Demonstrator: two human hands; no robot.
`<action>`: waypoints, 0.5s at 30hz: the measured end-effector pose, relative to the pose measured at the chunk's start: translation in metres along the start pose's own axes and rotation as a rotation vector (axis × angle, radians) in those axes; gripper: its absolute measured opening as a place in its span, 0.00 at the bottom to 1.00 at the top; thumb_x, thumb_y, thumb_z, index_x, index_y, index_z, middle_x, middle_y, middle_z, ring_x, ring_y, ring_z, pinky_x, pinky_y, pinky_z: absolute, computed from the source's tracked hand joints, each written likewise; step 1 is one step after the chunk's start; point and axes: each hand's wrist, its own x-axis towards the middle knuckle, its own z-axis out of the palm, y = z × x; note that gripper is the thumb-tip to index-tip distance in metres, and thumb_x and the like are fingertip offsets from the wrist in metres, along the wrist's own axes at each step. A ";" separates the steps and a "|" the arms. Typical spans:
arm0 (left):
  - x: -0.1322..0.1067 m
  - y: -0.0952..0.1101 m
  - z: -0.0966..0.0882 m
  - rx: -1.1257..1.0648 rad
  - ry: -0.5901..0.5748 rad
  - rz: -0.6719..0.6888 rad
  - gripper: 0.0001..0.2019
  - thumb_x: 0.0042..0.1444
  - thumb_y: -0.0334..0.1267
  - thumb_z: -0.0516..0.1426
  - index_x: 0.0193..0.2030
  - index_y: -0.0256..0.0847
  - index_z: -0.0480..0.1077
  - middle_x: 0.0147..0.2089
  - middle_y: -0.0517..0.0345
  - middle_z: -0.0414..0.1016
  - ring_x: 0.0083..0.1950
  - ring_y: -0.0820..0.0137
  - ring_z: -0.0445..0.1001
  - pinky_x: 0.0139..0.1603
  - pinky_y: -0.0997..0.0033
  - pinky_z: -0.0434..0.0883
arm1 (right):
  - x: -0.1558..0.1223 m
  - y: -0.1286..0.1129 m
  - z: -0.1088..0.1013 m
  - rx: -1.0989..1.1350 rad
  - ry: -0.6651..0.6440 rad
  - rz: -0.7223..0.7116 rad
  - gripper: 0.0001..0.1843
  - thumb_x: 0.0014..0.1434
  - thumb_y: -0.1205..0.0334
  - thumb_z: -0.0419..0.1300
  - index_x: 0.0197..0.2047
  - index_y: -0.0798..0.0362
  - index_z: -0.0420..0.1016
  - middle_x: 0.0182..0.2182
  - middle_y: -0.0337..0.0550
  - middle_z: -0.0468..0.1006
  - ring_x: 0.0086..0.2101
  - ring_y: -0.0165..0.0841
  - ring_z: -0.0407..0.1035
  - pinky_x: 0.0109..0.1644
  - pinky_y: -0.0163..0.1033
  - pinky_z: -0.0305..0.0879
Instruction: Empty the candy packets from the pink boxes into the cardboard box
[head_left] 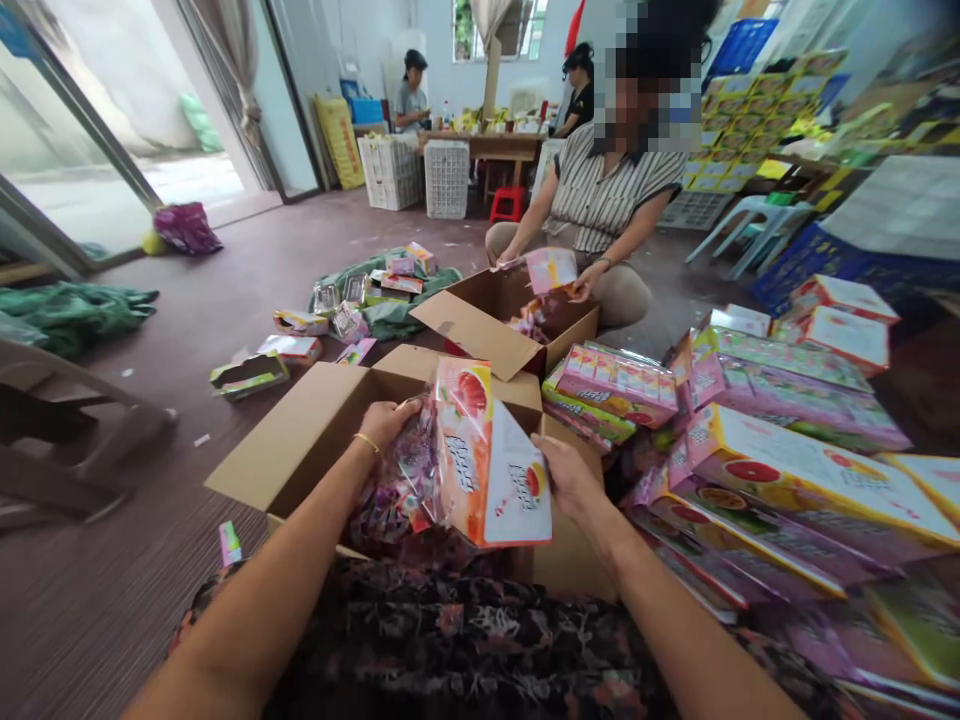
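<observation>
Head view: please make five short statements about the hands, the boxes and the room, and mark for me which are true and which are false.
1. The right hand is at the edge of the printed box. True.
2. The left hand has nothing around its wrist. False: a thin yellow band is there.
3. Only one open carton is in view. False: one carton is in front of the person, and a second carton is in front of the co-worker opposite.
4. A red stool stands by the table at the back. True.
5. The big pile of boxes is to the person's left. False: this pile is to the right.
</observation>
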 end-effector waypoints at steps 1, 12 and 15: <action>0.000 -0.001 0.003 -0.060 -0.007 -0.009 0.22 0.44 0.55 0.62 0.18 0.38 0.64 0.17 0.60 0.63 0.19 0.75 0.59 0.21 0.73 0.53 | -0.002 0.000 0.004 0.040 -0.042 0.020 0.27 0.34 0.40 0.73 0.25 0.51 0.71 0.21 0.36 0.75 0.23 0.32 0.67 0.26 0.36 0.64; 0.006 0.001 0.023 -0.235 0.181 0.271 0.24 0.52 0.59 0.54 0.20 0.40 0.56 0.19 0.65 0.55 0.22 0.77 0.54 0.22 0.77 0.51 | 0.004 -0.017 0.006 -0.142 -0.256 -0.168 0.32 0.56 0.40 0.64 0.59 0.46 0.70 0.54 0.40 0.77 0.49 0.41 0.72 0.48 0.42 0.71; 0.005 0.000 0.023 -0.210 0.123 0.219 0.25 0.54 0.60 0.53 0.20 0.40 0.57 0.19 0.64 0.57 0.22 0.76 0.56 0.22 0.76 0.52 | 0.005 -0.017 0.006 -0.141 -0.254 -0.180 0.32 0.57 0.41 0.64 0.60 0.45 0.70 0.55 0.41 0.76 0.52 0.42 0.71 0.52 0.43 0.69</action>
